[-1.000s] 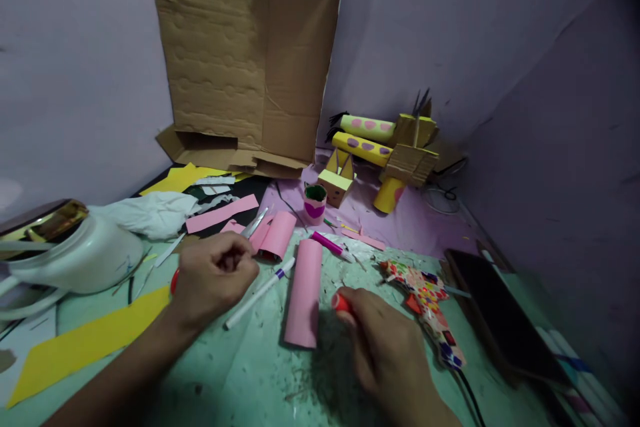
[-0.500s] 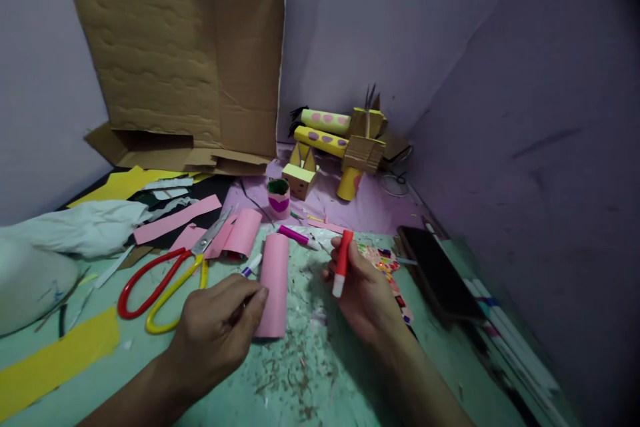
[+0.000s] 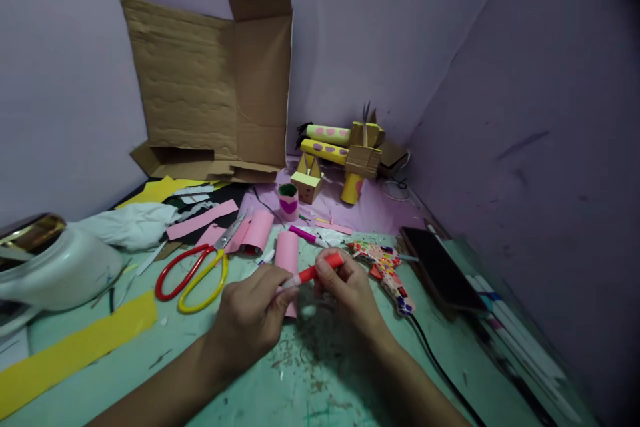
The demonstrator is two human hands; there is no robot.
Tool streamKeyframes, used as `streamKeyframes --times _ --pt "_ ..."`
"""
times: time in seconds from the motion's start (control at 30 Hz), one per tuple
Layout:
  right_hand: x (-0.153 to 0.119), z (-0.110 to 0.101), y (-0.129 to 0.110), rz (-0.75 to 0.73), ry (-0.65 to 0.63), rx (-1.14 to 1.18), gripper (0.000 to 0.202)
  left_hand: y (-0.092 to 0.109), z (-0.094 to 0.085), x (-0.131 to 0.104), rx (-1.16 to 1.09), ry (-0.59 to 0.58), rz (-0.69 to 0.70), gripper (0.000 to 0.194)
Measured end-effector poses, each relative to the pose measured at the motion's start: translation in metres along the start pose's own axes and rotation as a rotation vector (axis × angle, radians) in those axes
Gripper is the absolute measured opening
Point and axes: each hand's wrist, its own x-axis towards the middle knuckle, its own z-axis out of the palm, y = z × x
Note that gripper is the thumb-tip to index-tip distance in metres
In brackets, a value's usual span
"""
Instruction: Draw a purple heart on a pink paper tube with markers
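A red marker with a whitish end lies slantwise between my two hands, above the table. My right hand is closed on its red part. The fingers of my left hand pinch around its whitish end. Just behind the hands stretches a pink paper tube, partly covered by the left hand and the marker. A white and purple pen-like end shows behind my left hand; the rest of it is hidden. Scissors with one red and one yellow handle lie left of the left hand.
A decorated glue gun with a black cord lies to the right, near a dark phone and several white markers. Cardboard animal figures stand at the back. A white pitcher sits far left, before a cardboard box.
My hands have come together, and the red marker has tilted from near upright to slanting, its whitish end now at my left fingers. The view has shifted, showing more of the pitcher and glue gun.
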Motion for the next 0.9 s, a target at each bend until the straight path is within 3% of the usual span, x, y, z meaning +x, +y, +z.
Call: streamKeyframes --times 0.23,0.47,0.57,0.63,0.7,0.83,0.9 --pt "-0.005 0.005 0.003 0.024 0.033 0.075 0.034 0.001 -0.004 0.005 0.246 0.0 0.044 0.022" --pt "-0.007 0.01 0.007 0.024 0.056 0.146 0.032 0.001 -0.004 0.003 0.202 0.045 0.065 0.024" --pt "0.0 -0.004 -0.001 -0.044 0.174 0.216 0.034 -0.009 -0.014 0.007 0.109 0.086 -0.103 0.031" --pt "0.006 -0.014 -0.009 -0.12 0.363 0.322 0.041 -0.022 -0.026 0.014 0.044 0.151 -0.399 0.034" --pt "0.009 -0.02 -0.016 -0.133 0.423 0.387 0.041 -0.035 -0.038 0.022 0.089 0.204 -0.574 0.036" --pt "0.009 -0.011 -0.019 -0.028 0.335 0.441 0.041 -0.047 -0.049 0.035 0.469 -0.193 -0.742 0.034" --pt "0.007 -0.006 -0.016 -0.016 0.314 0.439 0.041 -0.048 -0.05 0.038 0.578 -0.303 -0.795 0.032"
